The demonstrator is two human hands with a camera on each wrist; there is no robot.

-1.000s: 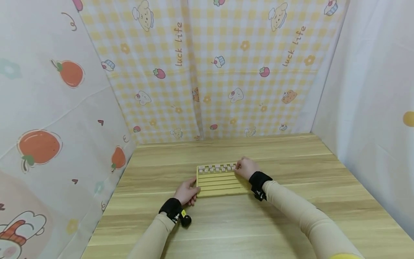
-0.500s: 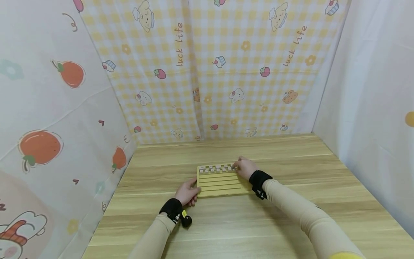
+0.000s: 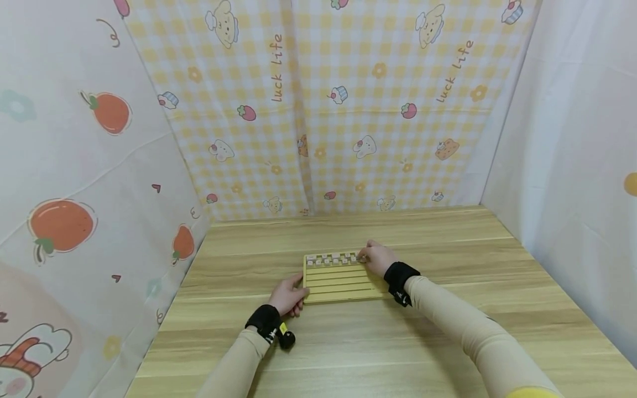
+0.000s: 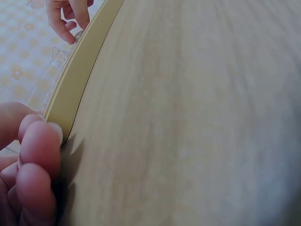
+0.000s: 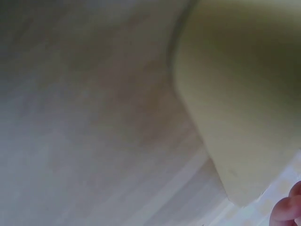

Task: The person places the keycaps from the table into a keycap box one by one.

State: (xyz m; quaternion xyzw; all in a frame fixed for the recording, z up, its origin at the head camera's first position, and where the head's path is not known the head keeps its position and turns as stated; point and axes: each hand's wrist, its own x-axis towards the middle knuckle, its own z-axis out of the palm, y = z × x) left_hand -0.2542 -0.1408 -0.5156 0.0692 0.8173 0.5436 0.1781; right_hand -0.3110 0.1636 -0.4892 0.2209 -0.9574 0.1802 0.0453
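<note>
A yellow grooved tray lies on the wooden table. Small pale tiles, like keycaps with dark marks, stand in two rows along its far side. My left hand grips the tray's near left corner, thumb on top; the left wrist view shows curled fingers against its yellow side. My right hand is over the far right end of the tile rows, pinching a small greyish tile between thumb and finger. The right hand covers the tray's right part in the head view.
The wooden table runs back to a yellow checked cloth. Pale cloth walls stand at the left and right. Black straps with small cameras sit on both wrists.
My right fingers have shifted slightly at the end of the tile rows, and the pinched tile shows more. The left hand and the tray keep their places.
</note>
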